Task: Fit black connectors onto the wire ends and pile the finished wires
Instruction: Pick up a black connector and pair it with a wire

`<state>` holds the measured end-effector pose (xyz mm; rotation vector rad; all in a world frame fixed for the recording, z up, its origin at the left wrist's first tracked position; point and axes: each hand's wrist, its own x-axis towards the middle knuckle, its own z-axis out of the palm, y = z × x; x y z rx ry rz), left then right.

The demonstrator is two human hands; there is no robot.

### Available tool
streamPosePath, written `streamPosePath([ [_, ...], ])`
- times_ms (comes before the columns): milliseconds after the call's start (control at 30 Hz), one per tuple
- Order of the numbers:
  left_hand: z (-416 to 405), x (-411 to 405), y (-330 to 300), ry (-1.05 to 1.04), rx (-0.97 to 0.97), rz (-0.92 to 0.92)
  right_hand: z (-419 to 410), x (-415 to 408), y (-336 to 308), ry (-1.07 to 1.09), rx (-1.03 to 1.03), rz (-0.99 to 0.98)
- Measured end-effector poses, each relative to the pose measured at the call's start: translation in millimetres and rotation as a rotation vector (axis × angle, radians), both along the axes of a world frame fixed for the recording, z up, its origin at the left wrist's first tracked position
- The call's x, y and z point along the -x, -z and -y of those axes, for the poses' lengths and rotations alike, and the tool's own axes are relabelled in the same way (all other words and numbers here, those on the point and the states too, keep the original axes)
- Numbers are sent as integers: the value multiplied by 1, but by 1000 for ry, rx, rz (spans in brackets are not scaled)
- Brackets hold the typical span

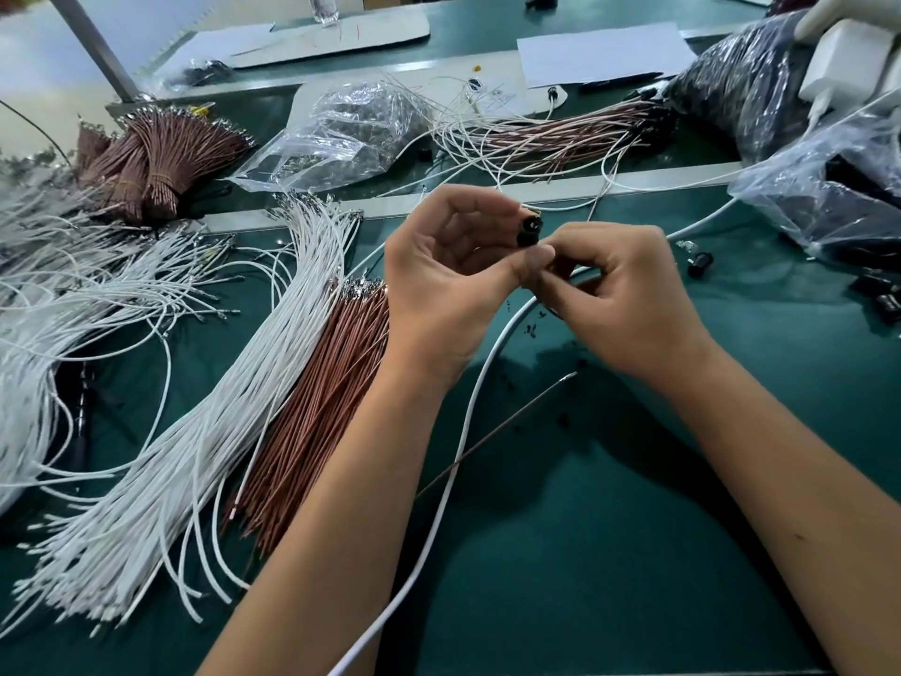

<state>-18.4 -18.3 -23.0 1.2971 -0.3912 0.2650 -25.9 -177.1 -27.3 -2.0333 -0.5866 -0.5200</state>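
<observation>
Connector (529, 231), light and rigid, pinched in my left hand (439, 280); right hand (619, 295), just beside it, pinches limp wire (468, 407) near its tip.

Green table mat (609, 553), white paper sheets (604, 53), white charger (846, 65), clear bottle (323, 7)

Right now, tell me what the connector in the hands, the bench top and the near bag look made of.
Black connector: likely moulded plastic, matte with slight sheen.
Bench top: green mat, probably rubber or vinyl, dull and smooth.
Clear bag: thin plastic film, crinkled and glossy.
</observation>
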Motion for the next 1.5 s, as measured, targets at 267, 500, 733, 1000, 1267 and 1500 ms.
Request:
streamPosePath([
  [267,-9,-3,-1,170,157,-262,5,0,-2,-85,-173,-239],
  [500,-13,-5,-2,268,234,-384,6,3,-4,-229,-356,-488],
  [733,-16,-6,2,262,201,-304,6,3,-4,-247,-417,-576],
  [1000,-13,-6,3,221,199,-347,4,4,-4,-253,-414,-538],
  [1267,-13,-6,4,213,176,-315,4,2,0,-281,-425,-528],
  [1500,-13,-5,4,210,170,-301,5,1,0,-284,-427,-521],
])
